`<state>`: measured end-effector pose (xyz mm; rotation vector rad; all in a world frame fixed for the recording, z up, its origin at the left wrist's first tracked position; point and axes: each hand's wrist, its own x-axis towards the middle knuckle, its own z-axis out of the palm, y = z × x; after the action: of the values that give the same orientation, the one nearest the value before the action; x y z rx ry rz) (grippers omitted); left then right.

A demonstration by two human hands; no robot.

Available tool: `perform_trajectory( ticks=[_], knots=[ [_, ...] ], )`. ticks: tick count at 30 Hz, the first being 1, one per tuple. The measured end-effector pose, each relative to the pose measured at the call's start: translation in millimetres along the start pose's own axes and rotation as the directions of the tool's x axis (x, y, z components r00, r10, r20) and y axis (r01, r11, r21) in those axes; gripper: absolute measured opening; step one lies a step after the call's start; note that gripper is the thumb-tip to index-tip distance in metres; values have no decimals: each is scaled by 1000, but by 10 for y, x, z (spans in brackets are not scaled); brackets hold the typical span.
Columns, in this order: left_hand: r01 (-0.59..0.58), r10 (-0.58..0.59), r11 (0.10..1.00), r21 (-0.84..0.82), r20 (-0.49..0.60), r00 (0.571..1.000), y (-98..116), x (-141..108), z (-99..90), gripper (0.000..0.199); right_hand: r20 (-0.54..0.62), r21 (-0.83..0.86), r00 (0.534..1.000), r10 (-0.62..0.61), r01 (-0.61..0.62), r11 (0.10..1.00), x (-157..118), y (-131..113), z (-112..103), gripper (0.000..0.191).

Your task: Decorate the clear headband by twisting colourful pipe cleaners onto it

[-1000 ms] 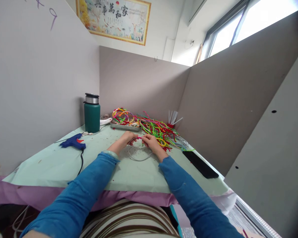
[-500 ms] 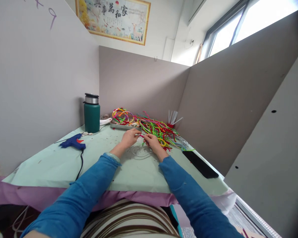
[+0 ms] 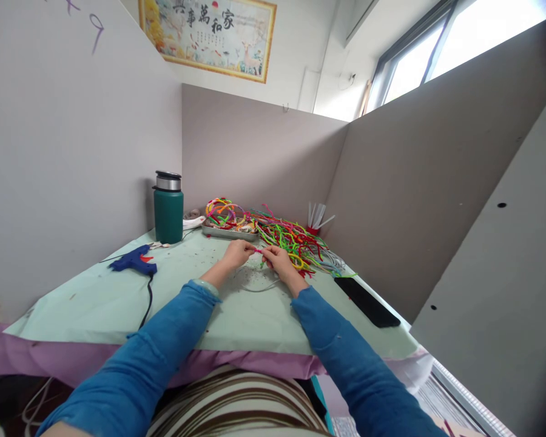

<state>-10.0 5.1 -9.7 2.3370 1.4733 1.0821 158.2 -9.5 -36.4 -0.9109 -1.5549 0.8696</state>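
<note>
A small pink-red piece of cord (image 3: 258,250) is stretched between my two hands above the middle of the table. My left hand (image 3: 237,252) pinches its left end between thumb and fingers. On its other end, my right hand (image 3: 278,261) is closed, the fingertips just apart from the left ones. A thin pale cord (image 3: 260,290) curves below the hands, and a bit of green shows under the right fingers. Right behind my right hand lies a heap of colourful fuzzy cords (image 3: 291,233), mostly green and red.
A metal tray (image 3: 230,234) with coloured rings stands behind my hands. To the left are a green bottle (image 3: 168,212) and a blue glue gun (image 3: 136,261) with a black cable. A black flat object (image 3: 367,301) lies at the right, and a red holder (image 3: 313,230) with white sticks stands behind.
My left hand has moved slightly left and down, and its fingers have closed up on the pink-red piece. The pale cord below has shifted a little. My right hand is almost unchanged.
</note>
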Motion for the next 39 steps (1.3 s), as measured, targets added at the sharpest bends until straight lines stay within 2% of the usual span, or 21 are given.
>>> perform_trajectory(
  ticks=[3,6,14,18,21,24,30,35,39],
  knots=[
    [131,-118,980,-152,90,989,0,-3,-7,21,3,-12,1000,-8,8,1000,-1,10,-5,33],
    [196,-166,950,-243,139,976,-5,-13,-8,23,2,-20,1000,-1,1,1000,-2,8,-5,35],
    [146,-139,983,-110,68,988,24,-27,-34,26,15,-25,999,-28,28,999,1,13,-2,33],
    [209,-191,964,-166,115,975,62,-50,-57,26,17,-34,1000,-15,16,999,-6,1,-2,33],
    [321,-264,895,-311,212,941,101,-84,-75,26,28,-52,999,-18,19,998,-15,-14,-2,33],
    [421,-298,780,-462,316,901,136,-115,-98,26,41,-53,999,-31,33,998,-20,-20,-2,32],
    [528,-281,605,-595,462,842,134,-112,-118,27,62,-50,998,-30,33,998,-17,-11,-1,32],
    [611,-298,547,-572,550,780,98,-75,-94,29,69,-47,997,-25,28,998,-28,-21,0,32],
    [606,-288,543,-581,549,785,67,-64,-85,28,75,-48,997,-20,24,999,-37,-43,9,31]
  ],
)
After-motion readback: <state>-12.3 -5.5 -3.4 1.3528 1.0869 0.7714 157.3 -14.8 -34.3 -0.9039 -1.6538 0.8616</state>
